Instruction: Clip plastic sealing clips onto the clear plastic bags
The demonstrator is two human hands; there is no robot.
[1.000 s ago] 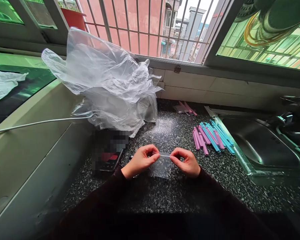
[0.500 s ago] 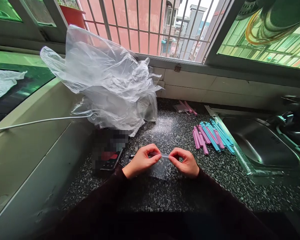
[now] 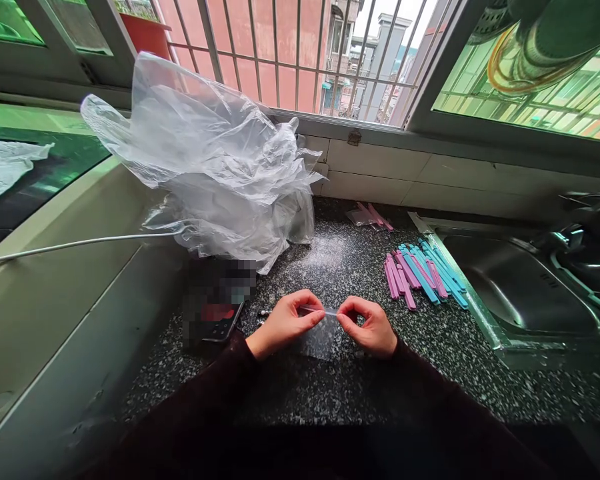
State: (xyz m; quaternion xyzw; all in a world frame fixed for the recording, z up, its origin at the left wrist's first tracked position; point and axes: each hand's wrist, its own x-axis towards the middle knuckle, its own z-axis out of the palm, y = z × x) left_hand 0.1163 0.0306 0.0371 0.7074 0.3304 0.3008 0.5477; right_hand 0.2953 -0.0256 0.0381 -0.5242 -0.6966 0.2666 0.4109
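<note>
A small clear plastic bag [image 3: 316,341] hangs flat between my two hands, its top edge stretched over the dark speckled counter. At its left end, my left hand [image 3: 289,323] pinches that edge between thumb and forefinger. My right hand [image 3: 369,325] is closed on the right end in the same kind of pinch. To the right of my hands lies a loose pile of pink clips [image 3: 399,279] and blue clips [image 3: 447,272]. Farther back rest a few pink pieces with small clear packets [image 3: 363,217].
A big crumpled heap of clear plastic bags [image 3: 215,160] stands at the back left. Beside my left wrist lies a phone [image 3: 223,325], partly blurred out. A white cable [image 3: 80,242] runs in from the left. The steel sink [image 3: 495,280] is at the right, below a barred window.
Both hands keep their pinch on the bag, with almost no movement. The whole view has shifted very slightly.
</note>
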